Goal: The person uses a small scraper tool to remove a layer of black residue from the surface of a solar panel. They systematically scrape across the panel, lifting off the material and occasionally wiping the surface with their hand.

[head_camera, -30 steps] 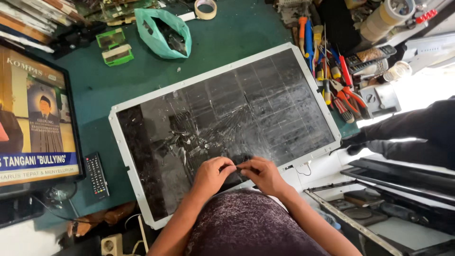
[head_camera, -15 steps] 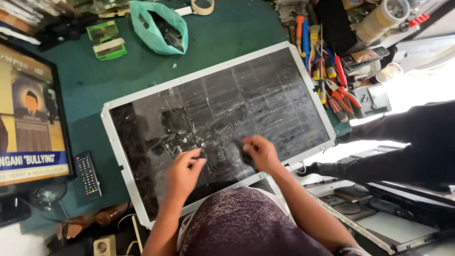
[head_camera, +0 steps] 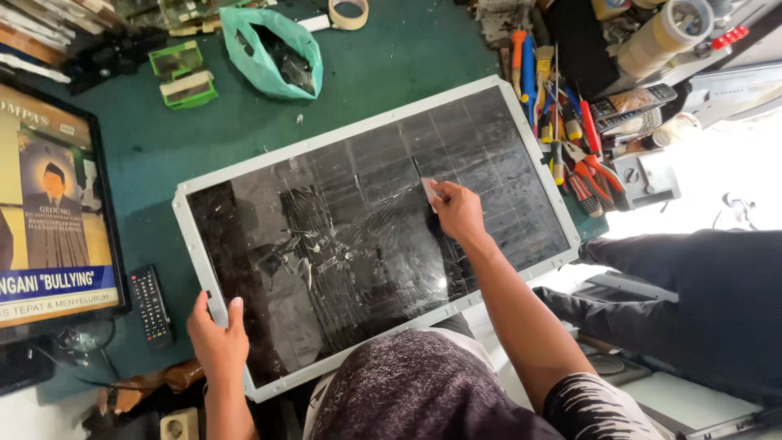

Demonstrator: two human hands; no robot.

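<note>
Cracked flat display panel (head_camera: 366,236) in a pale frame, lying tilted on the green table (head_camera: 391,57). Left hand (head_camera: 217,338) clasps the frame's near-left edge, fingers curled. Right hand (head_camera: 458,210) pinches a small pale piece (head_camera: 429,191) against the glass, mid-panel.

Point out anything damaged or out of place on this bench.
The screen panel is shattered: cracks fan out from near its middle, with pale shards scattered left of centre. It lies askew on the green mat. The right hand presses on the cracked glass; the left hand grips the frame's lower left edge.
</note>
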